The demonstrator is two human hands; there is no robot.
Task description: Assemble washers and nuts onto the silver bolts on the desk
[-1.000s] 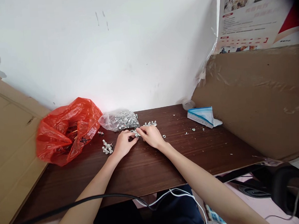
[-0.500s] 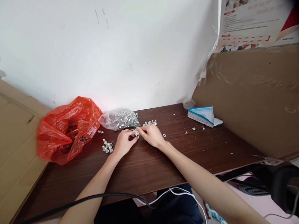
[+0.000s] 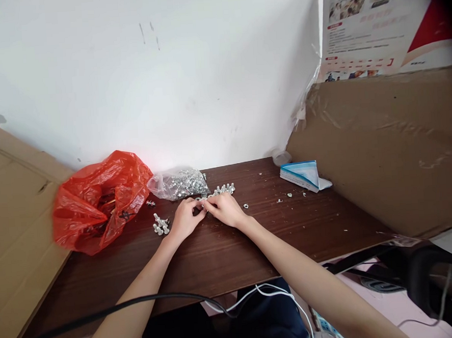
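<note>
My left hand (image 3: 185, 216) and my right hand (image 3: 227, 209) meet fingertip to fingertip above the table. Thumb and forefinger are pinched together on each, around something small that the fingers mostly hide. Just behind the fingertips lie several flat, silvery washers (image 3: 209, 196), partly covered by my hands. A group of upright bolts (image 3: 225, 189) stands beyond my right hand. To the left of my left hand is another cluster of bolts (image 3: 161, 224) standing on their heads. Behind both hands rests a clear plastic bag (image 3: 181, 184) full of small metal hardware.
A red plastic bag (image 3: 98, 202) stands open at the left of the brown table (image 3: 231, 260). One loose nut (image 3: 245, 206) and small scraps lie to the right, near a blue-and-white packet (image 3: 301, 175). Cardboard (image 3: 393, 143) borders the right side. A black cable (image 3: 157, 296) crosses the foreground.
My view has shifted slightly. My fingertips have drawn closer together, and the small metal piece seen between them earlier is now mostly hidden.
</note>
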